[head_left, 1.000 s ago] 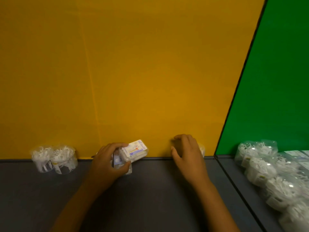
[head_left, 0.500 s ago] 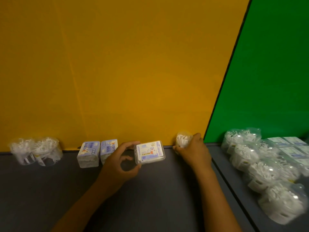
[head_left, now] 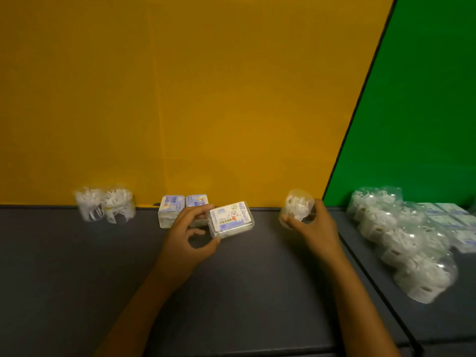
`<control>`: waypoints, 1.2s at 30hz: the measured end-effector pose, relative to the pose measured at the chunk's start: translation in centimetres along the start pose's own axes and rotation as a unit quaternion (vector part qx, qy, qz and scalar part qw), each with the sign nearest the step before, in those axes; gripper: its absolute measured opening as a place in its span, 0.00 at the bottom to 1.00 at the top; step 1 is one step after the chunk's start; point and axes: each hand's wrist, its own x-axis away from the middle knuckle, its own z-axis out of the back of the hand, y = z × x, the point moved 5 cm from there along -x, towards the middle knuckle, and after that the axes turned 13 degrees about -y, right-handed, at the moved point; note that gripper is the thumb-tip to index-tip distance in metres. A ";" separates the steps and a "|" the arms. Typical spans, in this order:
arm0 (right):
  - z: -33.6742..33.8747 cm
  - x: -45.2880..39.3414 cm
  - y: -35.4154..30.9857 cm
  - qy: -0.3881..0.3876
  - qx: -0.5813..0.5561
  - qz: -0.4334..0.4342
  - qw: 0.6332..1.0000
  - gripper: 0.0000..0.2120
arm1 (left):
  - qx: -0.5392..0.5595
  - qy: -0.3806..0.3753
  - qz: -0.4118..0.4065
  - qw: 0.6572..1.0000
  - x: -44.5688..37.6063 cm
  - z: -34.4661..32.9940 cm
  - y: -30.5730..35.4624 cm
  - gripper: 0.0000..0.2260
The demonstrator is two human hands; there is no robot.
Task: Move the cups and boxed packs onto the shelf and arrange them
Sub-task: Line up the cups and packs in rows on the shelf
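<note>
Near the shelf's point(head_left: 231, 292) back edge, my left hand point(head_left: 186, 235) pinches the light, stiff boxed pack point(head_left: 231, 219) by its end while my right hand point(head_left: 313, 229) cradles a slippery, crushable cup point(head_left: 297, 207).

dim, warm light over a wide-angle head view

the yellow back panel point(head_left: 206, 99) glows brightest at centre and darkens toward the corners; the grey shelf point(head_left: 77, 279) sits in shadow. small glints dot the clear cups at right point(head_left: 412, 248), which are smeared by blur, as are the cups at left point(head_left: 105, 204). straight edges bow near the frame's borders.
</note>
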 end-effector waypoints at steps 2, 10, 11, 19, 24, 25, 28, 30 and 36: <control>0.8 2.6 -1.0 0.015 -0.016 0.018 1.000 0.23 | 0.010 -0.006 -0.003 1.000 1.3 -0.2 1.1 0.30; 6.3 12.3 -2.7 0.097 -0.071 0.041 0.992 0.20 | 0.073 -0.026 -0.019 0.997 3.9 -5.2 6.0 0.29; 7.3 13.4 -2.5 0.111 -0.069 0.038 0.991 0.19 | 0.080 -0.028 -0.024 0.996 4.0 -6.2 6.7 0.29; 17.2 19.5 2.3 0.188 -0.049 0.006 0.981 0.24 | 0.080 -0.072 -0.068 0.992 3.5 -14.9 12.0 0.26; 24.4 21.9 5.3 0.178 -0.029 0.016 0.983 0.23 | 0.074 -0.078 -0.084 0.991 3.1 -22.7 15.6 0.26; 26.0 22.3 5.9 0.178 -0.023 0.018 0.984 0.22 | 0.071 -0.079 -0.090 0.990 3.1 -24.4 16.4 0.26; 30.2 23.4 8.2 0.187 -0.004 0.017 0.982 0.22 | 0.069 -0.082 -0.093 0.990 2.8 -28.9 18.0 0.25; 33.1 24.2 10.0 0.191 0.003 0.019 0.981 0.23 | 0.062 -0.076 -0.094 0.991 2.7 -32.2 19.0 0.25; 39.3 25.5 14.0 0.183 0.035 0.017 0.982 0.23 | 0.052 -0.075 -0.082 0.992 2.3 -40.0 20.6 0.26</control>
